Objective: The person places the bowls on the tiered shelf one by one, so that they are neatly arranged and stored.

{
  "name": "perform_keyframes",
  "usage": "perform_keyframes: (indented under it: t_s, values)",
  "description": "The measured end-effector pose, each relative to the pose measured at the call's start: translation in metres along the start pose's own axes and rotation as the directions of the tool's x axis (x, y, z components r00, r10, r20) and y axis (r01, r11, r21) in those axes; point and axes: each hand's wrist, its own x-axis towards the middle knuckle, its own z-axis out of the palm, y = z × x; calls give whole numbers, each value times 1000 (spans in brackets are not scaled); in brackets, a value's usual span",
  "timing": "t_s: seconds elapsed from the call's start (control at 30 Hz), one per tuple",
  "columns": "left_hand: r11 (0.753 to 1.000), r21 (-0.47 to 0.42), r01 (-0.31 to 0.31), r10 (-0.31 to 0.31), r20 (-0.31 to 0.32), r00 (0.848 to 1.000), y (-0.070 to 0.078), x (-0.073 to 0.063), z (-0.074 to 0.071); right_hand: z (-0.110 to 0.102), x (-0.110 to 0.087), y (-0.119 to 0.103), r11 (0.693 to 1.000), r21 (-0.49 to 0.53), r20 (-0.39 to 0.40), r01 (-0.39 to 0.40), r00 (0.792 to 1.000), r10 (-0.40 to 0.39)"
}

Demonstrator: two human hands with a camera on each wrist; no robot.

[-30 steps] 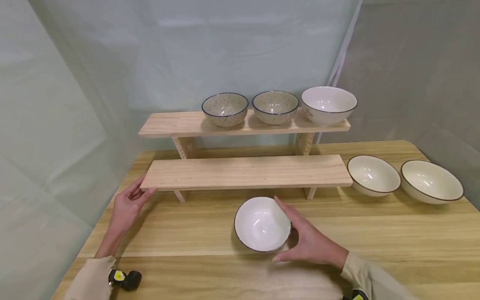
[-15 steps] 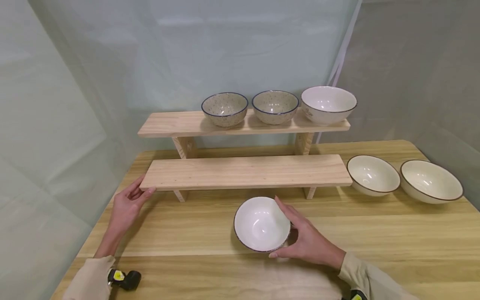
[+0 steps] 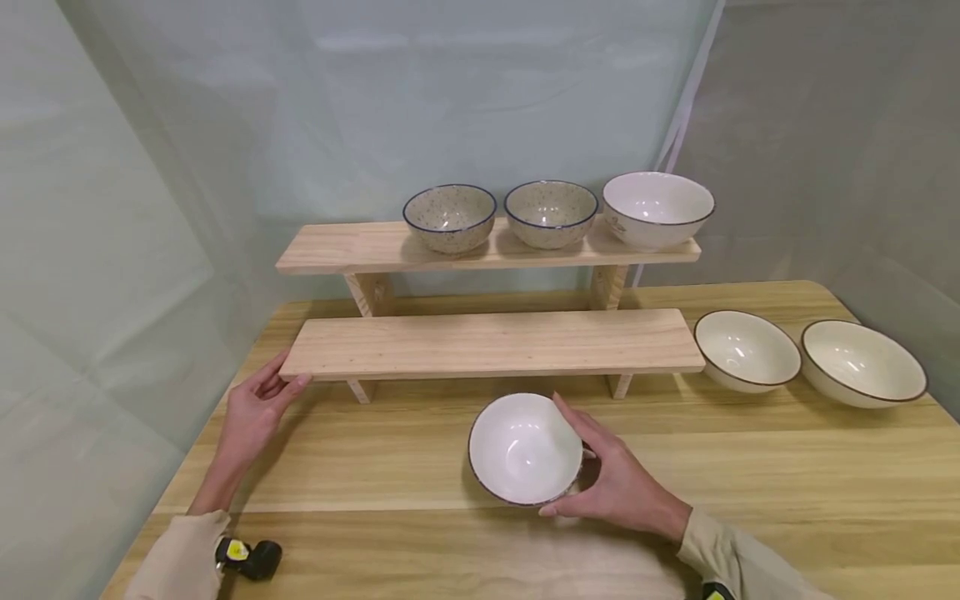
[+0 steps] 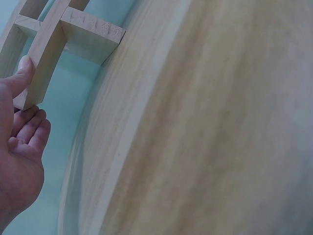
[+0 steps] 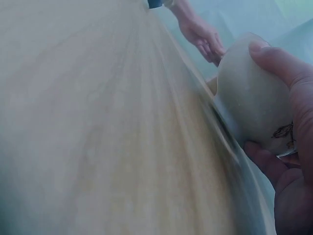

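In the head view a white bowl (image 3: 525, 450) with a thin dark rim is in front of the wooden two-tier shelf (image 3: 487, 343), its inside facing up. My right hand (image 3: 626, 487) grips it from the right, thumb at the near rim and fingers round the far side. The right wrist view shows the white bowl (image 5: 252, 93) from the side, a small dark drawing partly behind the fingers. At the lower tier's left end, my left hand (image 3: 255, 412) pinches the board. The left wrist view has the thumb on the board (image 4: 46, 54) and curled fingers below its end.
On the upper tier stand two speckled bowls (image 3: 450, 221) with blue rims and a white bowl (image 3: 656, 212) at the right end. Two cream bowls (image 3: 746, 354) with dark rims sit on the table (image 3: 390, 533) to the right. Pale curtains (image 3: 480, 92) hang behind.
My right thumb has closed in on the near rim of the white bowl. The bowl has barely shifted. My left hand stays at the shelf's end.
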Motion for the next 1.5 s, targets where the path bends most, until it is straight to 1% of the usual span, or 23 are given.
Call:
perform_keyframes:
  t_s: [0.27, 0.53, 0.77, 0.97, 1.23, 1.5]
  values:
    - [1000, 8, 8, -8, 0, 1000, 2, 0, 0, -1, 5, -8, 998, 63, -25, -12, 1000, 14]
    - [1000, -4, 3, -3, -9, 1000, 2, 1, 0, -3, 15, -15, 991, 129, -22, 17, 1000, -14]
    - [1000, -2, -6, 6, -8, 1000, 2, 2, 1, -7, 22, -20, 994, 109, -22, 25, 999, -23]
    - [1000, -10, -1, 1, -8, 1000, 1, 3, 1, -10, 32, -25, 992, 115, -40, 41, 999, -36]
    - [1000, -6, 6, -6, -9, 1000, 1, 1, 0, -11, 48, -30, 993, 105, -69, 51, 997, -44]
    - [1000, 1, 12, -12, -5, 1000, 1, 0, -1, -8, 68, -32, 989, 129, -92, 77, 994, -66]
